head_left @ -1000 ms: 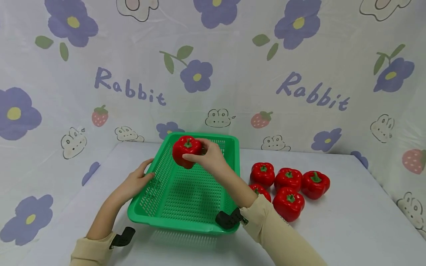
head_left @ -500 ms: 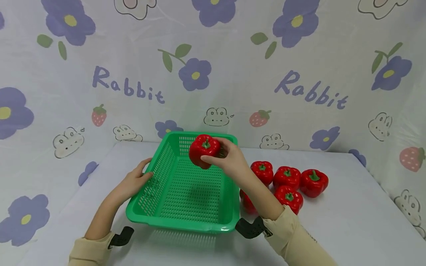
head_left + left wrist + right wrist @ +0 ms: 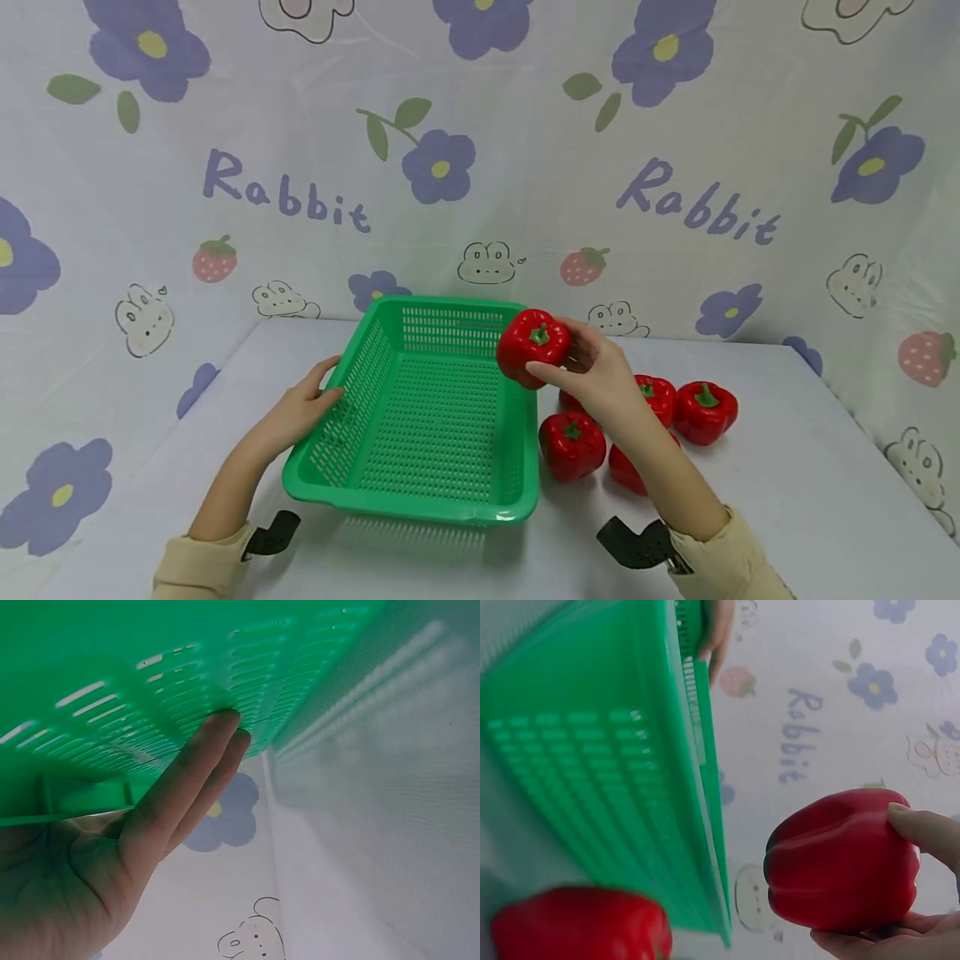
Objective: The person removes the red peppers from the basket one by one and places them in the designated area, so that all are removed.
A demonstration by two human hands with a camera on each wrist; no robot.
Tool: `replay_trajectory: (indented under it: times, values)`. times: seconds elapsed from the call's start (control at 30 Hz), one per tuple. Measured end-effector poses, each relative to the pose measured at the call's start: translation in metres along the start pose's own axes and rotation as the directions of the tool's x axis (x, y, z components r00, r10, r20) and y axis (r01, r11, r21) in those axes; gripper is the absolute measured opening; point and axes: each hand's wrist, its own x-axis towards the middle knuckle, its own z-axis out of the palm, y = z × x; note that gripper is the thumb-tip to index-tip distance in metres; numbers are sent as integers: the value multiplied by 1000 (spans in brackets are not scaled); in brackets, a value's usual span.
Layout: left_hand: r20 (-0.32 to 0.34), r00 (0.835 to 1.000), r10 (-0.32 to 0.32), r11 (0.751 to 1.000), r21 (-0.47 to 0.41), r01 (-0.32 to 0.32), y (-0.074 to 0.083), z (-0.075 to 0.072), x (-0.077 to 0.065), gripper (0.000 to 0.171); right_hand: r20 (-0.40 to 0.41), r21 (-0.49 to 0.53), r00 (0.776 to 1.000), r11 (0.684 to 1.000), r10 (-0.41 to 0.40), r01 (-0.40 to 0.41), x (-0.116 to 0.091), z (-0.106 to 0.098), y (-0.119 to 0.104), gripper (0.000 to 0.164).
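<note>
A glossy red bell pepper [image 3: 528,348] with a green stem is held up in my right hand [image 3: 603,383], above the right rim of a green slotted plastic basket [image 3: 405,510]. In the right wrist view, the thumb is on one side of the pepper [image 3: 844,862] and fingers on the other, apart from the basket wall [image 3: 577,765]. My left hand [image 3: 300,412] grips the basket's left rim. In the left wrist view, its fingers [image 3: 184,787] lie along the outside wall; the thumb is mostly hidden behind the rim.
Several more red bell peppers stand on the white table right of the basket, including a front one [image 3: 572,447] near its wall and a far right one [image 3: 706,412]. My right forearm partly covers others. A printed cloth backdrop [image 3: 540,192] hangs behind.
My right hand has carried the pepper rightward, from over the basket's interior to over its right rim. The left hand and basket have stayed in place.
</note>
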Motion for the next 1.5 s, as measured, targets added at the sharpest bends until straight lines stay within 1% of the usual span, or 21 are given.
replay_trajectory:
  times: [0.2, 0.37, 0.5, 0.63, 0.8, 1.0, 1.17, 1.27, 1.43, 1.5]
  values:
    - [-2, 1000, 1, 1000, -1, -1, -1, -1, -1, 63, -40, -41, 999, 999, 22, -23, -17, -25, 8, 80]
    - [0, 1000, -6, 1000, -1, 6, 0, -2, -1, 63, -92, -63, 993, 995, 68, -74, -31, -45, 18, 83]
    - [2, 1000, -8, 1000, -9, 8, -1, -3, -2, 63, -139, -90, 984, 988, 108, -122, -42, -61, 26, 85]
    - [2, 1000, -2, 1000, -12, 2, -1, -3, -2, 63, -185, -108, 976, 985, 113, -135, -53, -78, 38, 85]
    - [1, 1000, 5, 1000, -15, -5, -1, -3, -2, 63, -249, -103, 956, 977, 154, -184, -65, -97, 56, 87]
    - [9, 1000, 15, 1000, -18, -15, -2, -3, -2, 63, -286, -41, 923, 959, 258, -280, -78, -111, 80, 91]
    - [15, 1000, 11, 1000, -24, -10, -1, -3, -1, 63, -308, 19, 869, 916, 388, -402, -88, -118, 95, 98]
    - [17, 1000, 11, 1000, -29, -10, 0, -3, 0, 63, -318, 44, 835, 887, 448, -459, -91, -121, 102, 101]
    - [18, 1000, 9, 999, -33, -8, 1, -3, 1, 63, -328, 66, 801, 858, 501, -510, -95, -124, 117, 104]
    - [16, 1000, 7, 999, -34, -6, 1, -2, 1, 63, -337, 59, 794, 854, 505, -518, -95, -123, 124, 103]
